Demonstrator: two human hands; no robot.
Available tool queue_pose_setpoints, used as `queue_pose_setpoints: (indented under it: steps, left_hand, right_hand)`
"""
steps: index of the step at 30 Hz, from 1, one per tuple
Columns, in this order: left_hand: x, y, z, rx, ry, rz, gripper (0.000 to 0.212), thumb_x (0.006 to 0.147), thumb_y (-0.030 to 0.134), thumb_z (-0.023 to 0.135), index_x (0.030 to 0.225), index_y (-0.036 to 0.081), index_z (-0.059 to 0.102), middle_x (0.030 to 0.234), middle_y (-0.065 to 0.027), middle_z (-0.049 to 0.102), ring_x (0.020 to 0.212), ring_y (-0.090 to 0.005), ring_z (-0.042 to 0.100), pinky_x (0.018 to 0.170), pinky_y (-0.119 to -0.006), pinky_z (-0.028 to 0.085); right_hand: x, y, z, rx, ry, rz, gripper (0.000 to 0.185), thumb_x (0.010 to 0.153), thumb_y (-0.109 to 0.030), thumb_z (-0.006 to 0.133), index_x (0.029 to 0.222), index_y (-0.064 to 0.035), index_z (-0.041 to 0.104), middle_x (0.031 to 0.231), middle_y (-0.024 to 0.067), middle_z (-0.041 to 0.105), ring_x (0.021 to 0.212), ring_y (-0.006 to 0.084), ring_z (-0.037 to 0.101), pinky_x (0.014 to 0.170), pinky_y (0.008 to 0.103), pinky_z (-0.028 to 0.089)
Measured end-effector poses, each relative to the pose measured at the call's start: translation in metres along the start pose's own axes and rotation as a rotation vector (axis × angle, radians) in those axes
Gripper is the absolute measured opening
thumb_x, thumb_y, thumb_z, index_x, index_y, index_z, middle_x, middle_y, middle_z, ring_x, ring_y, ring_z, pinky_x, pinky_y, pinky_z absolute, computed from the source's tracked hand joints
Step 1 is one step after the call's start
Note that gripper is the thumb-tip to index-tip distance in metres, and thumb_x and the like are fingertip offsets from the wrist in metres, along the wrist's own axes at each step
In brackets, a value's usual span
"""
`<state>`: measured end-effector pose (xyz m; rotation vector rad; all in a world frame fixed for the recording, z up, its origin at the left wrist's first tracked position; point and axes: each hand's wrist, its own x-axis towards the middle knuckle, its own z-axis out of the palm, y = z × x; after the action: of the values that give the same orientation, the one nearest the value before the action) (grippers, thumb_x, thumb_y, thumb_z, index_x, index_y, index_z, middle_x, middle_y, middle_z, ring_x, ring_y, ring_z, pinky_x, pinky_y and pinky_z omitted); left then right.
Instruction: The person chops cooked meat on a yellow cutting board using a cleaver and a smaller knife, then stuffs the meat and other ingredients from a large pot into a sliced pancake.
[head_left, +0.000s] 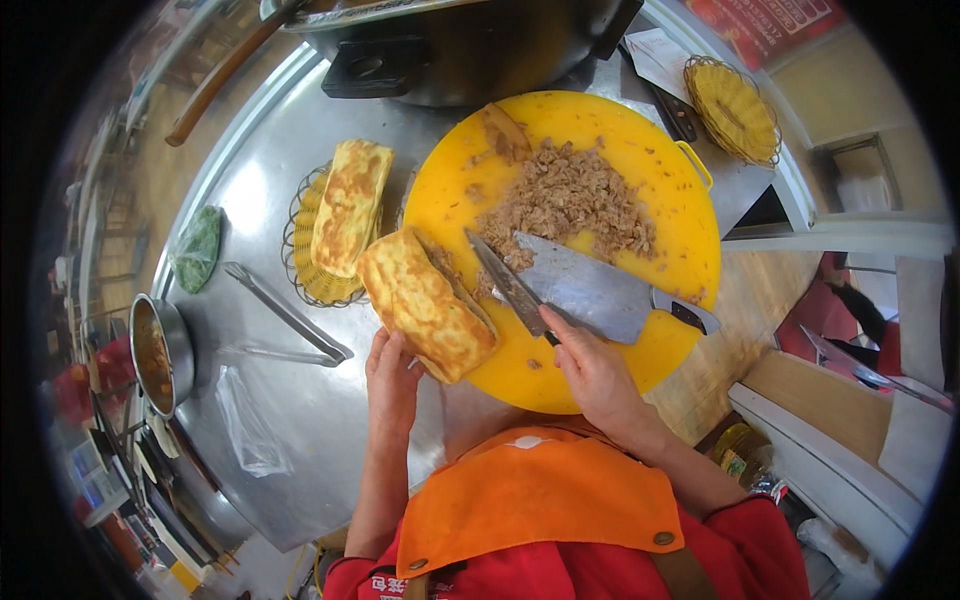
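Note:
My left hand (393, 375) holds the near left edge of a browned rectangular flatbread (427, 307), split along its right side with chopped meat showing inside. My right hand (600, 379) grips the dark handle of a narrow knife (510, 289), its blade pointing up and left beside the bread. A wide cleaver (592, 289) lies flat on the round yellow cutting board (525, 382), its handle to the right. Chopped meat (577, 195) is heaped on the board above the cleaver. A second flatbread (351, 206) rests on a yellow woven basket (306, 247) left of the board.
Metal tongs (289, 315), bagged greens (199, 251), a clear plastic bag (247, 424) and a steel pot (161, 356) are on the steel counter (315, 442) at left. A large dark pan (480, 60) stands beyond the board. Another woven basket (733, 111) sits at upper right.

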<state>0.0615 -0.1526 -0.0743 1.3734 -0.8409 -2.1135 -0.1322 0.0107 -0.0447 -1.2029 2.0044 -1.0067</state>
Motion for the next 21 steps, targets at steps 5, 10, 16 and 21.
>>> queue_pose_setpoints:
  steps: [5, 10, 16, 21]
  left_hand:
    - [0.006, 0.002, 0.004, -0.017, -0.021, 0.01, 0.031, 0.091, 0.024, 0.051, 0.116, 0.007, 0.049, 0.11, -0.0045, 0.057, 0.099, -0.0153, 0.054, 0.084, -0.034, 0.042]
    - [0.007, 0.001, 0.001, -0.008, 0.01, 0.004, 0.031, 0.091, 0.023, 0.052, 0.117, 0.007, 0.049, 0.11, -0.0048, 0.057, 0.097, -0.0155, 0.054, 0.083, -0.034, 0.043]
    - [0.008, 0.002, 0.004, -0.023, 0.017, 0.003, 0.031, 0.091, 0.023, 0.051, 0.117, 0.006, 0.049, 0.11, -0.0055, 0.057, 0.098, -0.0157, 0.054, 0.082, -0.034, 0.044]
    - [0.01, 0.004, 0.002, -0.017, -0.002, -0.008, 0.035, 0.09, 0.023, 0.052, 0.119, 0.004, 0.049, 0.113, -0.0063, 0.056, 0.1, -0.0173, 0.054, 0.084, -0.035, 0.043]
  right_hand:
    - [-0.001, -0.006, 0.005, -0.054, -0.104, 0.044, 0.049, 0.088, -0.006, 0.048, 0.136, -0.0117, 0.037, 0.093, 0.0162, 0.057, 0.076, 0.0332, 0.059, 0.064, 0.0398, 0.048]
    - [-0.003, -0.008, -0.004, -0.177, -0.111, 0.064, 0.049, 0.088, -0.009, 0.049, 0.135, -0.0137, 0.037, 0.089, 0.0147, 0.057, 0.071, 0.0337, 0.059, 0.06, 0.0406, 0.049]
    - [0.004, -0.017, -0.002, -0.163, -0.158, 0.011, 0.047, 0.089, -0.01, 0.047, 0.135, -0.0142, 0.038, 0.092, 0.0156, 0.057, 0.072, 0.0347, 0.059, 0.06, 0.0407, 0.049]
    - [-0.015, -0.009, -0.006, -0.069, -0.222, 0.101, 0.047, 0.09, -0.01, 0.046, 0.136, -0.0148, 0.037, 0.092, 0.0162, 0.057, 0.074, 0.0352, 0.058, 0.06, 0.0413, 0.047]
